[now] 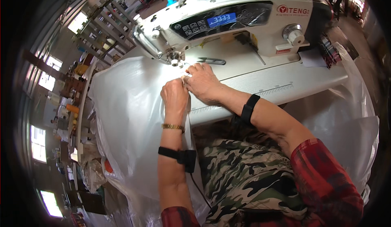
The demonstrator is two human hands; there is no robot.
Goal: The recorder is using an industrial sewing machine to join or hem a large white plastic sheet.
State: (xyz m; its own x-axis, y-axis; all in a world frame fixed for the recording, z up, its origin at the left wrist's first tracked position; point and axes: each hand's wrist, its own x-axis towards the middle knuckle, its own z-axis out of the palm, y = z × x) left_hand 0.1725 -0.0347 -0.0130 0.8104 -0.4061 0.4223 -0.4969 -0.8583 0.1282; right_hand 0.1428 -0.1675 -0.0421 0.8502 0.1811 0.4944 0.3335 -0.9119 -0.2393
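On white sewing table (285, 82), workshop beyond

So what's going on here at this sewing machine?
A person sits at a white industrial sewing machine and works a large sheet of thin white plastic-like material with both bare hands. The left hand and the right hand are close together, pinching the material's edge just in front of the needle area. A small pair of thread snips lies on the machine bed behind the hands. The sheet drapes off the table to the left.
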